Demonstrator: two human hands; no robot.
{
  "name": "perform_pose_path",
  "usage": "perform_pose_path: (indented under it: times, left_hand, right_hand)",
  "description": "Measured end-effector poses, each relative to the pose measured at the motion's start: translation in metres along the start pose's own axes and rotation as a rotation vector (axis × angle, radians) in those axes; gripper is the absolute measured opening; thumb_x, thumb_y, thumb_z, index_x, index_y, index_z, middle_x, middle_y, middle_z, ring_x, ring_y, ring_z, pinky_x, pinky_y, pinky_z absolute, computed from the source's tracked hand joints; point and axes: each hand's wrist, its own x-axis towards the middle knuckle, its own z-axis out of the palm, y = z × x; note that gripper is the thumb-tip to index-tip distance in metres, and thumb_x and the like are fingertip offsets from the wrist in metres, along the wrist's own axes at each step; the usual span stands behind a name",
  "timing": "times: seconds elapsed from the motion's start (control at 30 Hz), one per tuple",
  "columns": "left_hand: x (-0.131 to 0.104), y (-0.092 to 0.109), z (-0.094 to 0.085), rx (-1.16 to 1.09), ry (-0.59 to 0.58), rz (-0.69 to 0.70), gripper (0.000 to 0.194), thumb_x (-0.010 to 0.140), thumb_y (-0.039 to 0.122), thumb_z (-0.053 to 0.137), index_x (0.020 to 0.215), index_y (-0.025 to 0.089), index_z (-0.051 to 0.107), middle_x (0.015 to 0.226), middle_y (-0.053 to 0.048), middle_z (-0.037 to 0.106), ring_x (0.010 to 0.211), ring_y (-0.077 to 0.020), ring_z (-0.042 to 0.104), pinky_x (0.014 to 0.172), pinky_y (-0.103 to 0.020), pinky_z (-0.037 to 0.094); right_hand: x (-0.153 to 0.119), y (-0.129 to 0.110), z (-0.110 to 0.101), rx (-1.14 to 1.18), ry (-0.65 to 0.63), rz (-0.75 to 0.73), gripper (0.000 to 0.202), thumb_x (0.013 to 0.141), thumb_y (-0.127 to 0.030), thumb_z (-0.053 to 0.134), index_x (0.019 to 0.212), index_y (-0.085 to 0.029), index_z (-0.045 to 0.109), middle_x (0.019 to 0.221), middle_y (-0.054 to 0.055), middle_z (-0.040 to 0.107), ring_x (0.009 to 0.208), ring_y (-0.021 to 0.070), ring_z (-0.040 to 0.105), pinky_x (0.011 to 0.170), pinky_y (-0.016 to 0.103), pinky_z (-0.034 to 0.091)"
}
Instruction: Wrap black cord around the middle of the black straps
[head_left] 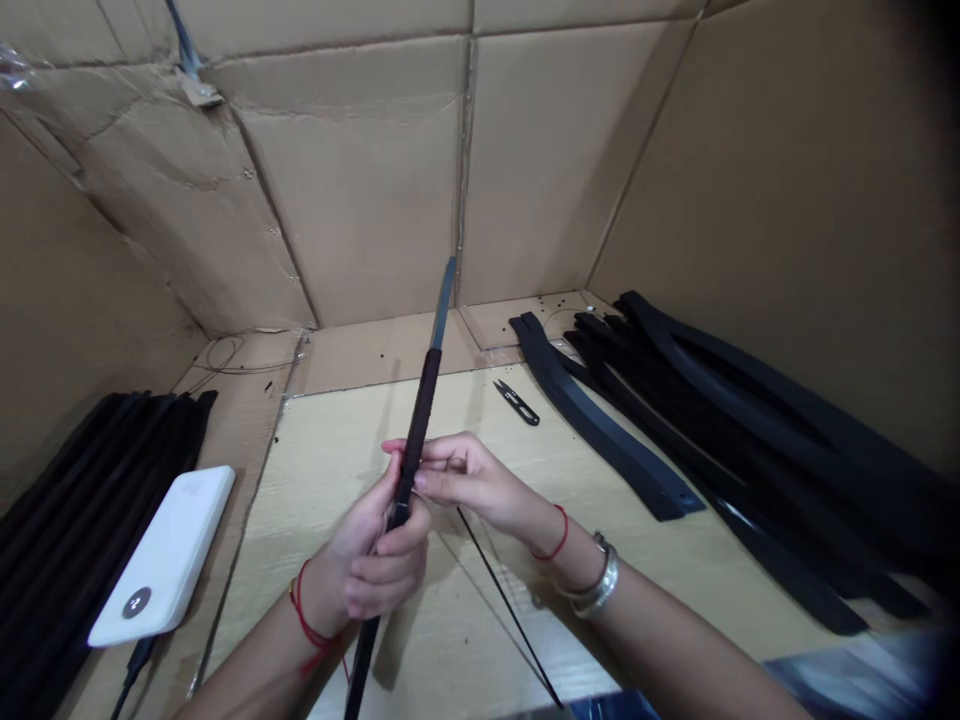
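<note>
Both hands [409,520] gripping long slim matte black strip [420,420], flat grey tip

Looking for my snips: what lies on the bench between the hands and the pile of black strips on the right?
In the head view, small black thread snips lie on bare board there, beyond the right hand and just left of the black strips.

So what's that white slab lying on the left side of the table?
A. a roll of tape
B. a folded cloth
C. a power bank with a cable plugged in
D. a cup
C: the white power bank lies flat beside the black strips on the left, with a dark cable running from its near end.
</note>
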Motion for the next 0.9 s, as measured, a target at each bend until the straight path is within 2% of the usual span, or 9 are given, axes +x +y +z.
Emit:
perform_pose_path:
  times: [0.1,0.27,0.33,0.43,0.5,0.6,0.73,0.83,0.9]
  left_hand:
    - [0.006,0.003,0.004,0.079,0.112,-0.003,0.067,0.085,0.074,0.024,0.059,0.018,0.052,0.027,0.008,0.026,0.017,-0.0054,0.013,0.018,-0.017,0.018]
    - [0.012,0.005,0.011,0.311,0.622,0.225,0.068,0.085,0.075,0.023,0.064,0.017,0.05,0.036,0.007,0.033,0.027,-0.0042,0.024,0.027,-0.014,0.021]
    - [0.011,0.005,0.012,0.438,0.75,0.346,0.068,0.083,0.077,0.026,0.071,0.016,0.053,0.04,0.007,0.037,0.03,-0.0041,0.028,0.03,-0.013,0.024]
    - [0.009,0.004,0.016,0.549,0.762,0.419,0.055,0.081,0.071,0.047,0.074,0.016,0.053,0.043,0.009,0.035,0.033,-0.003,0.028,0.032,-0.012,0.023]
    - [0.008,0.004,0.019,0.492,0.743,0.407,0.05,0.082,0.066,0.052,0.072,0.017,0.051,0.043,0.01,0.033,0.032,-0.0031,0.026,0.031,-0.012,0.022]
    - [0.008,0.003,0.023,0.359,0.717,0.366,0.054,0.086,0.068,0.039,0.068,0.019,0.05,0.039,0.009,0.033,0.029,-0.0052,0.027,0.028,-0.015,0.024]
    - [0.009,0.003,0.017,0.343,0.609,0.304,0.063,0.084,0.074,0.032,0.06,0.019,0.049,0.033,0.008,0.031,0.025,-0.0064,0.027,0.027,-0.017,0.028]
    - [0.007,0.007,0.01,0.384,0.519,0.206,0.068,0.077,0.082,0.034,0.054,0.019,0.047,0.03,0.007,0.03,0.024,-0.0059,0.025,0.025,-0.018,0.026]
    - [0.005,0.012,0.007,0.445,0.546,0.197,0.07,0.072,0.085,0.037,0.057,0.018,0.05,0.032,0.007,0.033,0.025,-0.006,0.027,0.026,-0.018,0.027]
  right_hand:
    - [0.003,0.009,0.0,-0.002,0.061,-0.05,0.031,0.077,-0.032,0.075,0.103,-0.015,0.073,0.079,0.003,0.073,0.07,0.0118,0.063,0.068,0.025,0.05]
    - [0.008,0.019,-0.002,-0.098,0.263,-0.07,0.022,0.079,-0.034,0.072,0.076,-0.012,0.072,0.06,0.001,0.067,0.054,0.0111,0.06,0.055,0.024,0.047]
    - [0.008,0.017,-0.001,-0.145,0.325,-0.086,0.022,0.078,-0.033,0.072,0.069,-0.013,0.069,0.057,0.0,0.065,0.053,0.0109,0.059,0.056,0.024,0.046]
    - [0.008,0.012,0.001,-0.172,0.3,-0.106,0.024,0.078,-0.036,0.073,0.072,-0.014,0.07,0.059,0.001,0.066,0.055,0.0117,0.058,0.057,0.025,0.045]
    - [0.007,0.009,0.002,-0.161,0.239,-0.117,0.024,0.078,-0.038,0.073,0.08,-0.013,0.071,0.063,0.001,0.067,0.057,0.0119,0.059,0.058,0.026,0.045]
    - [0.007,0.009,0.001,-0.098,0.145,-0.106,0.024,0.081,-0.037,0.07,0.087,-0.014,0.07,0.064,0.001,0.067,0.047,0.0071,0.045,0.046,0.021,0.035]
    - [0.005,0.008,-0.001,-0.057,0.057,-0.071,0.027,0.084,-0.037,0.066,0.072,-0.012,0.065,0.058,0.001,0.064,0.042,0.0048,0.027,0.039,0.021,0.017]
    - [0.002,0.005,0.002,-0.136,0.073,-0.094,0.029,0.082,-0.037,0.068,0.068,-0.013,0.064,0.058,0.002,0.065,0.043,0.0056,0.033,0.04,0.022,0.022]
    - [0.002,0.003,0.006,-0.171,0.135,-0.118,0.027,0.081,-0.037,0.069,0.069,-0.013,0.065,0.058,0.001,0.063,0.045,0.0066,0.039,0.042,0.022,0.027]
